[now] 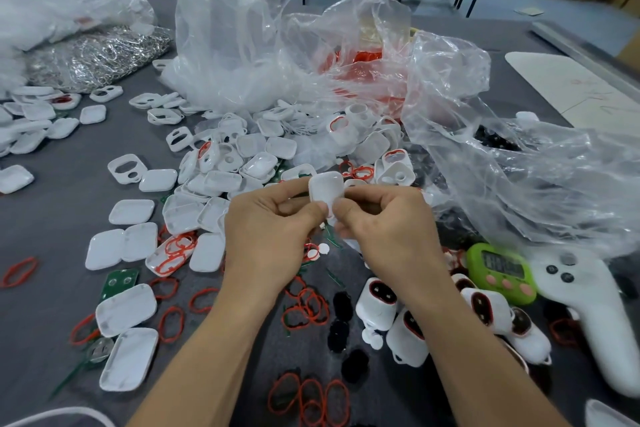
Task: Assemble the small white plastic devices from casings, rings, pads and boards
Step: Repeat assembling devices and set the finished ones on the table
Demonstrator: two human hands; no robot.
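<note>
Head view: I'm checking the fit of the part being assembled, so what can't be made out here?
All in the head view:
White casing: lower half and inside hidden by fingers of the left hand and right hand.
Green timer: digits too blurred to read.
Red parts in the clear bag: veiled by crumpled plastic.

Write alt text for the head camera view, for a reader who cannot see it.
A left hand and a right hand pinch one small white casing together above a grey table. Around them lie white casing halves, red rings, green boards, finished devices, a green timer and clear plastic bags.
</note>
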